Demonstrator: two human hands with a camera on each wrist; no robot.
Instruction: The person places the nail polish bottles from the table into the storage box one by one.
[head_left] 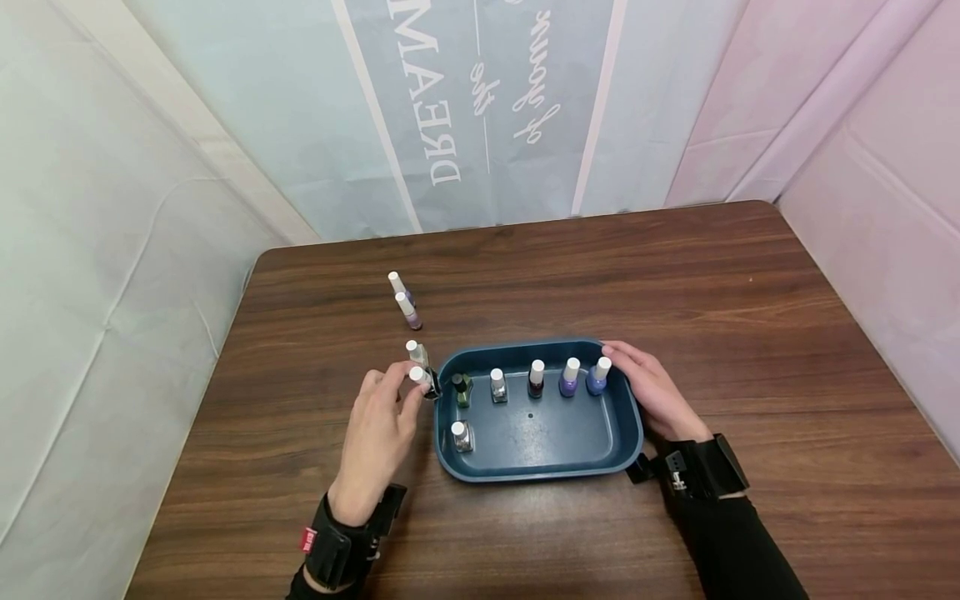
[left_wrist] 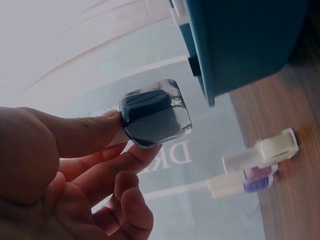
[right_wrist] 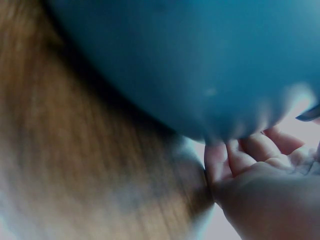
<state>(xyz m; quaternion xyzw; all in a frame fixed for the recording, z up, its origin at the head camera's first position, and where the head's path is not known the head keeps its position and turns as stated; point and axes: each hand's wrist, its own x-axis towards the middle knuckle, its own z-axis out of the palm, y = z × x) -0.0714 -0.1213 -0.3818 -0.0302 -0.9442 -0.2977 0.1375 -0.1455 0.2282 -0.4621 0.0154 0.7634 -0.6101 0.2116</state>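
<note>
My left hand (head_left: 380,435) pinches a nail polish bottle (left_wrist: 154,117) with dark polish by its white cap, just outside the left end of a blue tray (head_left: 540,477). In the left wrist view the bottle's base faces the camera. Against the tray's outer right wall rest the fingers of my right hand (head_left: 660,396), near the far corner. Inside stand several more bottles: a green one (head_left: 462,392) with a black cap, a silvery one (head_left: 498,387), a dark one (head_left: 536,382), a purple one (head_left: 568,383), a blue-violet one (head_left: 596,382) and, nearer me, a grey one (head_left: 462,437).
Left of the tray, a pale yellow bottle (left_wrist: 278,149) stands beside the held one. Farther back are a mauve bottle (head_left: 411,317) and a violet bottle (head_left: 401,285), close together. The brown wooden table (head_left: 540,542) meets a printed curtain (head_left: 480,108) at its far edge.
</note>
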